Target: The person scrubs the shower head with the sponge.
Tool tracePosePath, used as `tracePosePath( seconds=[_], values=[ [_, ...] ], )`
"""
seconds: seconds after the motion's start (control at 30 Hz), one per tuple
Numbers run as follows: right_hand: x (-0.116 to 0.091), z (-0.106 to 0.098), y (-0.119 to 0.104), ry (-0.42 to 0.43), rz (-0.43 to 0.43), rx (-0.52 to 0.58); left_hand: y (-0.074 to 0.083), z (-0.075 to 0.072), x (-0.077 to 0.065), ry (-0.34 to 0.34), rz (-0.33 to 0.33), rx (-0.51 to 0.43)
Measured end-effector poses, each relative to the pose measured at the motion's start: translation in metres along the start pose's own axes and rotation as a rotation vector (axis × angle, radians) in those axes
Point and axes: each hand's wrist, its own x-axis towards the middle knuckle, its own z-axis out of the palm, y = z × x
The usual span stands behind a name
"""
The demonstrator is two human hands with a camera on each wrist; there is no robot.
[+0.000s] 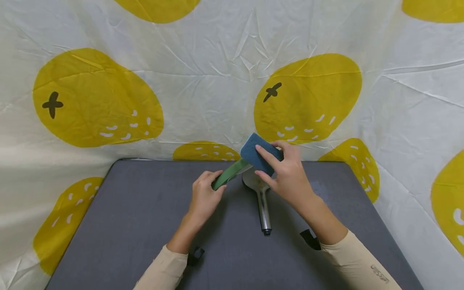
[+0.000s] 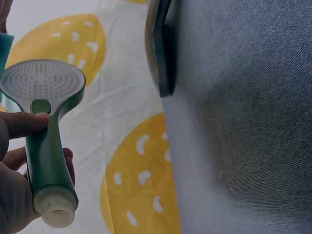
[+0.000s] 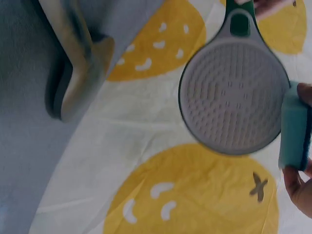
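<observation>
My left hand (image 1: 206,195) grips a green shower head (image 1: 229,174) by its handle, above the table. In the left wrist view, the thumb lies at the button (image 2: 40,106) below its grey nozzle face (image 2: 44,80). The open, white threaded end (image 2: 57,214) points away from the face. My right hand (image 1: 290,177) holds a blue sponge (image 1: 255,151) between thumb and fingers. Seen from the right wrist, the sponge's lighter side (image 3: 292,131) is against the rim of the nozzle face (image 3: 234,97). The head view hides most of that face behind the sponge.
A silver shower head (image 1: 264,209) lies on the dark grey table (image 1: 145,225), just beneath the hands, its handle toward me. Behind the table hangs a white cloth (image 1: 210,104) with yellow fruit prints. Black pieces (image 1: 309,239) show beside both wrists.
</observation>
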Motion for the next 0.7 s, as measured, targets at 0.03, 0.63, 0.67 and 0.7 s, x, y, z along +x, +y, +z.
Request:
tracePosePath(
  seconds=[0.03, 0.63, 0.67, 0.7],
  values=[
    [0.0, 0.003, -0.003, 0.0, -0.009, -0.022, 0.0, 0.001, 0.0, 0.005, -0.008, 0.002],
    [-0.014, 0.055, -0.064, -0.017, -0.174, -0.281, -0.007, 0.003, 0.001, 0.058, -0.057, 0.011],
    [-0.014, 0.055, -0.064, -0.016, -0.169, -0.283, -0.007, 0.003, 0.001, 0.056, -0.061, 0.006],
    [-0.014, 0.054, -0.064, -0.016, -0.166, -0.283, -0.007, 0.002, 0.0, 0.053, -0.064, 0.003]
  ],
)
